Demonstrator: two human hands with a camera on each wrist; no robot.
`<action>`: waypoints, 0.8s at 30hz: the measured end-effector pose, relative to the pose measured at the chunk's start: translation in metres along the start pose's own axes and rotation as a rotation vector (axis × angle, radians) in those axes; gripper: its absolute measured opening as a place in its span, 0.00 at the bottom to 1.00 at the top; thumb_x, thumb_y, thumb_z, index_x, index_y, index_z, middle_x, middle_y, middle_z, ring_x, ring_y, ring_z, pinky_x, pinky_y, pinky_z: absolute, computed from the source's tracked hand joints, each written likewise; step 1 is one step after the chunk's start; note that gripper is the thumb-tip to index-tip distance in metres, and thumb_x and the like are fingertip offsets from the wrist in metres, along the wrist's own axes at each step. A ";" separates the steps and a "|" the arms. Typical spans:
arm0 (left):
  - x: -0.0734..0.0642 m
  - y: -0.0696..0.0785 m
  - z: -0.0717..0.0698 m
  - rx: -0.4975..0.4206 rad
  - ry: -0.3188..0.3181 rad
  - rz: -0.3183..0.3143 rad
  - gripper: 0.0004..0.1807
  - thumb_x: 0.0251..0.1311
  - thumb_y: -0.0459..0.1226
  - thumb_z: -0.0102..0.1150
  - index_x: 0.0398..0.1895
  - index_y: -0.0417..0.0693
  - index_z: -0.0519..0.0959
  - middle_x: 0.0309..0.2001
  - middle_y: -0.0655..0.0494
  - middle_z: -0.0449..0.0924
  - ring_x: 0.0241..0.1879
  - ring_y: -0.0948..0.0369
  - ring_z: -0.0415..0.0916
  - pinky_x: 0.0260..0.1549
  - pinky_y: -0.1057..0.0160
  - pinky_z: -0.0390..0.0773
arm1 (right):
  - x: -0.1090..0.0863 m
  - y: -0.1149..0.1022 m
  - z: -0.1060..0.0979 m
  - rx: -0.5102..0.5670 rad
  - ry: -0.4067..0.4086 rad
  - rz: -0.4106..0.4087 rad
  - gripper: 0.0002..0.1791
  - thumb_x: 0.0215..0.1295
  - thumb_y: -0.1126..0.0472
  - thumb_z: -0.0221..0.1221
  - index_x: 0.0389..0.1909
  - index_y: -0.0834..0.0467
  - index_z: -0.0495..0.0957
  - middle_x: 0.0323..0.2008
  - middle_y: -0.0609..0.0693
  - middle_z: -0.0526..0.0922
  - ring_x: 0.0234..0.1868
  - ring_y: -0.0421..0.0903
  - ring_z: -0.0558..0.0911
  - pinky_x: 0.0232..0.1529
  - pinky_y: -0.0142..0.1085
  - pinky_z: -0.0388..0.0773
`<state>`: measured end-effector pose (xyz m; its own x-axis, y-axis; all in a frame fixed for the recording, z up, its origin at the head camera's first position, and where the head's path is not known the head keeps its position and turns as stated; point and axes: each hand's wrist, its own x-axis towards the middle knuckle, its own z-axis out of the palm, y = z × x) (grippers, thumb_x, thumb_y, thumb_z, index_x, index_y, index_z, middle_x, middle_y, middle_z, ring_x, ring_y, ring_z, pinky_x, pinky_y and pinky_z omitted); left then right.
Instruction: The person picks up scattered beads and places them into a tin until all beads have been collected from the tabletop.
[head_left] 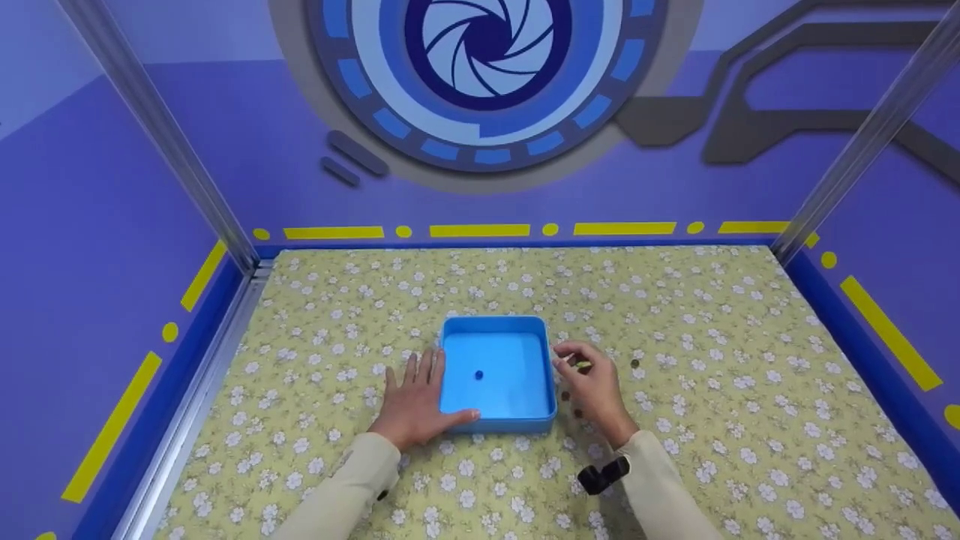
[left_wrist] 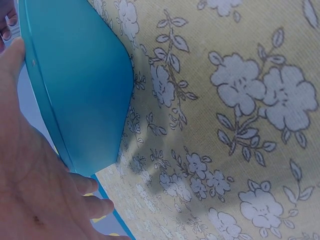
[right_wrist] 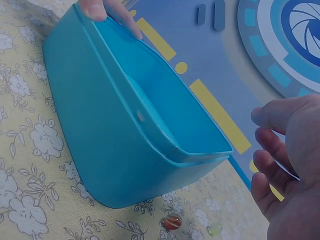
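A blue square box point(head_left: 496, 425) stands on the flowered cloth, with one small dark blue ball point(head_left: 478, 375) on its floor. My left hand point(head_left: 416, 405) rests against the box's left side, fingers spread, thumb lying over the front rim. Just beyond the right rim is my right hand point(head_left: 592, 382), fingers loosely bent. Between its fingers point(right_wrist: 272, 145) no object shows in the right wrist view. On the cloth below lie a red-brown glass marble point(right_wrist: 171, 221) and a yellow-green marble point(right_wrist: 214, 229).
Another dark marble point(head_left: 635, 363) lies to the right of the right hand. The flowered cloth point(head_left: 712, 322) covers the table. Purple printed walls point(head_left: 225, 150) and metal corner posts point(head_left: 172, 150) enclose the left, back and right sides.
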<state>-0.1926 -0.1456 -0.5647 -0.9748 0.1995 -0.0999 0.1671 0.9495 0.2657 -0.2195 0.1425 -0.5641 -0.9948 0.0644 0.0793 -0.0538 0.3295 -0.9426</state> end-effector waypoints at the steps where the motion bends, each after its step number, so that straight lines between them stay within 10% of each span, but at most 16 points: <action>1: 0.000 0.000 0.000 0.001 -0.002 -0.001 0.66 0.44 0.79 0.46 0.78 0.48 0.44 0.77 0.44 0.47 0.76 0.41 0.45 0.66 0.29 0.44 | 0.000 0.001 0.000 0.003 0.002 0.003 0.09 0.65 0.61 0.62 0.44 0.54 0.83 0.42 0.53 0.81 0.38 0.47 0.77 0.33 0.33 0.78; 16: 0.001 -0.002 -0.001 -0.011 -0.030 0.001 0.67 0.43 0.81 0.42 0.78 0.48 0.43 0.78 0.45 0.44 0.76 0.42 0.44 0.66 0.29 0.43 | -0.004 0.012 -0.004 0.047 0.007 0.042 0.10 0.64 0.62 0.62 0.45 0.56 0.83 0.41 0.54 0.81 0.36 0.47 0.78 0.27 0.43 0.81; 24: 0.000 -0.001 -0.001 -0.006 -0.028 -0.007 0.67 0.43 0.81 0.43 0.78 0.48 0.43 0.78 0.45 0.44 0.76 0.42 0.43 0.67 0.29 0.43 | -0.009 0.015 -0.004 0.068 0.002 0.083 0.11 0.65 0.62 0.62 0.47 0.58 0.81 0.40 0.53 0.79 0.34 0.63 0.82 0.22 0.52 0.79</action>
<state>-0.1934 -0.1470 -0.5638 -0.9714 0.1998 -0.1282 0.1595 0.9493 0.2711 -0.2111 0.1506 -0.5773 -0.9959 0.0904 0.0007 0.0228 0.2583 -0.9658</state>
